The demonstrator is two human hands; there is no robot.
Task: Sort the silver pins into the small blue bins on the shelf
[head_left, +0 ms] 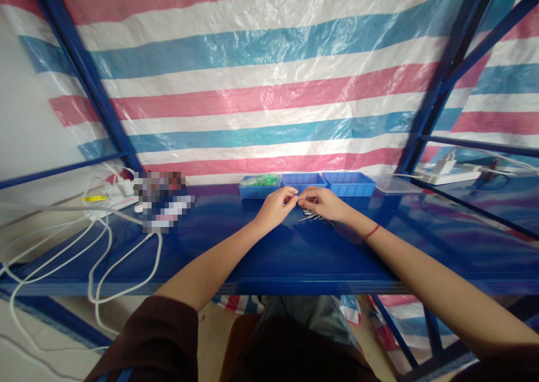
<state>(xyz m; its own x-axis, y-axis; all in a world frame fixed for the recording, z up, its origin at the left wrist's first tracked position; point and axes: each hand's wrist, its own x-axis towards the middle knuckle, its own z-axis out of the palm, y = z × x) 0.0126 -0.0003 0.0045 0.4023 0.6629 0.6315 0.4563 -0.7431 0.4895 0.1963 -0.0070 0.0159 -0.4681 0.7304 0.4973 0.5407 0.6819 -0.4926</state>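
On the bench [311,258], slim metal pieces [309,215] look light, stiff and slippery, best held mid-length. My left hand [276,205] and right hand [321,203] curl; whether gripping, I can't tell.

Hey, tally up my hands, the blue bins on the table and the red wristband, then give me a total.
Left hand and right hand: 2
Blue bins: 3
Red wristband: 1
Total: 6
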